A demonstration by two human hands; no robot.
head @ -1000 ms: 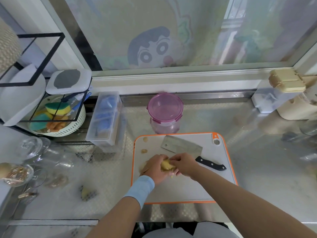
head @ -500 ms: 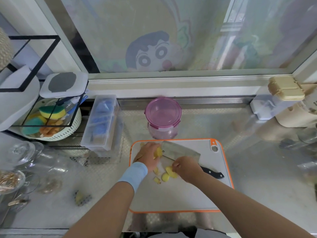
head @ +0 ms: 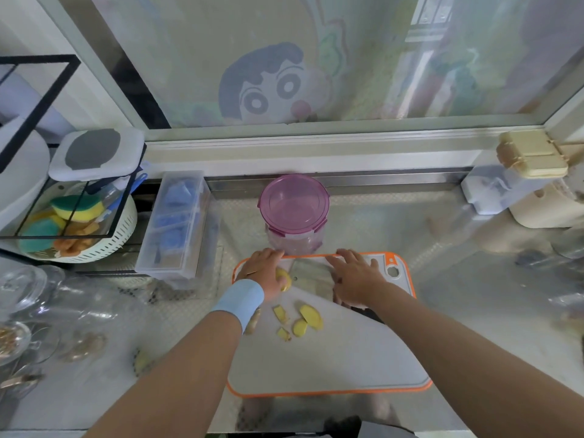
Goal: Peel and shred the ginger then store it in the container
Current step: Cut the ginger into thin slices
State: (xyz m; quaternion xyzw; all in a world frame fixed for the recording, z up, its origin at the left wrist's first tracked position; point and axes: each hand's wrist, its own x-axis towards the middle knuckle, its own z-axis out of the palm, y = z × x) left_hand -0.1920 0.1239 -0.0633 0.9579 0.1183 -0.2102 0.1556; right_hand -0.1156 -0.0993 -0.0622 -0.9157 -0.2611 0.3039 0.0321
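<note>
A white cutting board (head: pixel 331 358) with an orange rim lies in front of me. My left hand (head: pixel 264 273) holds a yellow peeled ginger piece (head: pixel 283 276) at the board's far left corner. My right hand (head: pixel 355 279) lies flat with straight fingers over the cleaver (head: pixel 311 275), whose handle is hidden under my wrist. Several ginger slices (head: pixel 300 319) lie on the board nearer me. A clear container with a pink lid (head: pixel 294 203) stands closed just beyond the board.
A clear lidded box (head: pixel 177 226) with blue items stands left of the board. A rack with a colander of sponges (head: pixel 76 226) is at far left, glass jars (head: pixel 28 295) below it. Beige and white containers (head: pixel 531 184) stand at right.
My hands parted from the ginger lump and moved to the board's far edge. The left hand carried a piece away, slices dropped on the board, and the right hand opened over the cleaver.
</note>
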